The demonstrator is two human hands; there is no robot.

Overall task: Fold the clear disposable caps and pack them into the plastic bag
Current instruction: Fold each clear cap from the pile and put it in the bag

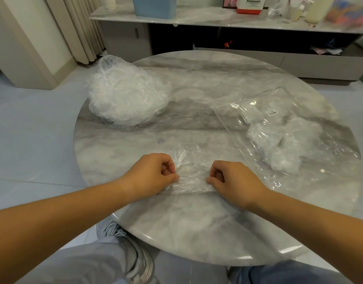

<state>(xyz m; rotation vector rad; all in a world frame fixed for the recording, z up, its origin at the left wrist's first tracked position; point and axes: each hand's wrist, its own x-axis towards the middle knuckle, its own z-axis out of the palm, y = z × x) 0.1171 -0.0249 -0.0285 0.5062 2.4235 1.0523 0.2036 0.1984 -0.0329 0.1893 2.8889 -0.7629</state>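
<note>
Pinching one clear disposable cap point(188, 177) at its two ends, our left hand point(156, 173) and right hand point(232, 181) curl thumbs against fingers on the film. It lies on the round marble table point(197, 226) near us. Its far outline melts into the marble, and we cannot count its layers. The heap of loose caps point(127, 99) sits at the left rim. The plastic bag point(258, 115) reaches the right rim, with crumpled caps point(279, 152) blurred inside. Open marble runs between heap and bag.
</note>
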